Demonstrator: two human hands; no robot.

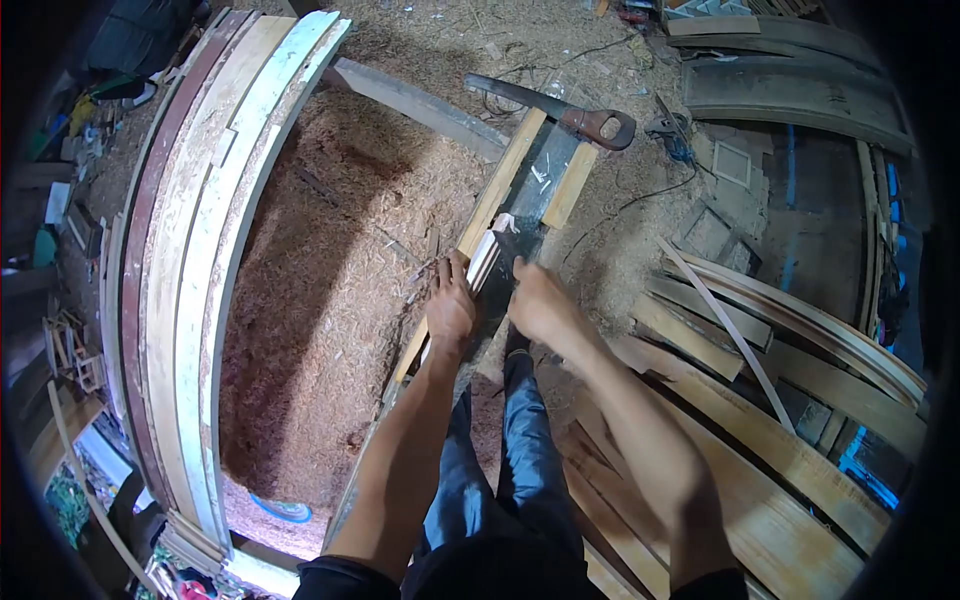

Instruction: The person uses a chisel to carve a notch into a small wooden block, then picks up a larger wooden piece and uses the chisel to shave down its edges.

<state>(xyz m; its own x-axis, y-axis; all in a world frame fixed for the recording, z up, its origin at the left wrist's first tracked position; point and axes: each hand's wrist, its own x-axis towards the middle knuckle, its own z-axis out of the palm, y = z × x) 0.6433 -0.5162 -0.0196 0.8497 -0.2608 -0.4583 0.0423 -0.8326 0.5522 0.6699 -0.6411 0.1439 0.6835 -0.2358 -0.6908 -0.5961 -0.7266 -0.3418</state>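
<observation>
My left hand [451,303] rests on a pale moulded wood strip [484,262], its fingers bent over the strip and the long board beside it. To the right, my right hand [540,298] is closed near the strip's right side; what it holds, if anything, is too small to make out. Both hands are over a narrow bench [520,243] with a dark top. A yellowish wood batten [505,180] runs along the bench's left edge, and a short wood block [571,186] lies at its right. Across the bench's far end lies a handsaw [607,129] with a brown handle.
Wood shavings [330,330] cover the floor. Long painted boards [205,230] stand at the left. Planks [780,450] are stacked at the lower right, with more boards [790,95] at the upper right. A cable and a blue tool [678,146] lie on the floor beyond the bench.
</observation>
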